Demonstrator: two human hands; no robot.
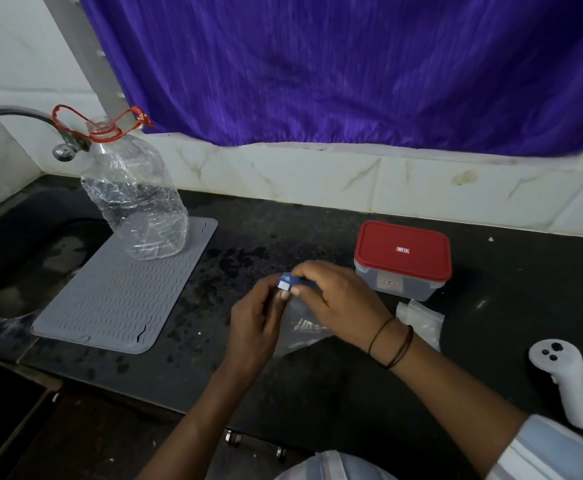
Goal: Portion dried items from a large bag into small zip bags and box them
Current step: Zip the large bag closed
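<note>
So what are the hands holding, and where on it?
Both hands, left and right, pinch a clear zip bag at its blue zip top.

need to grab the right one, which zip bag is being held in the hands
The zip bag with the blue slider top, pinched by the left hand and right hand; the other bags lie untouched beside the red-lidded box.

Count, head view:
- hands: 2, left hand (253,323) and right hand (338,299).
- zip bag with blue slider strip (298,325): 1, between the hands.
- further clear bags (420,318) lying right of it: a small pile, number cannot be told.
- lidded box, red lid (402,259): 1.
- clear plastic bottle (134,199): 1.
- grey ribbed mat (117,292): 1.
- tap (23,124): 1.
- white handheld controller (563,379): 1.
- purple curtain (352,64): 1.
- wrist bands (392,342), right wrist: 2 dark loops.
</note>
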